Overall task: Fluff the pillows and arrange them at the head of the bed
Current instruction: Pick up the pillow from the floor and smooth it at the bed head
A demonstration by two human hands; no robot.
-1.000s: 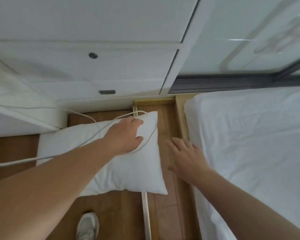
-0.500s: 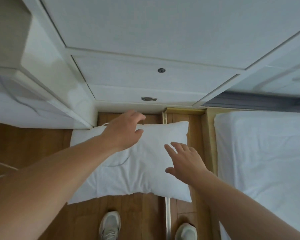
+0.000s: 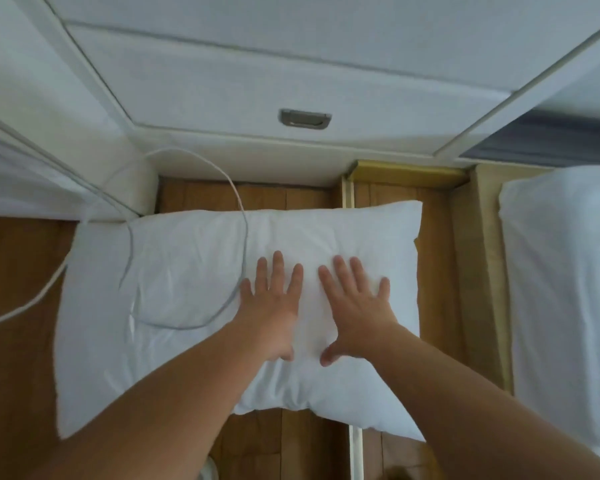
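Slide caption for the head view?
Both hands, left and right, pressed flat on a white pillow under a looping cable.

Both hands lay flat and spread, side by side, on the white pillow [image 3: 194, 271] on the wooden floor [image 3: 21, 289]: left hand [image 3: 274, 306], right hand [image 3: 357, 306]. A white cable [image 3: 245, 237] looped over the pillow just left of the left hand, and the bed [image 3: 561, 271] lay well to the right of the right hand.

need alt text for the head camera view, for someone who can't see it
Both hands, the left hand and right hand, lie flat with fingers spread on a white pillow lying on a wooden floor. A white cable loops across the pillow; a white-sheeted bed lies to the right.
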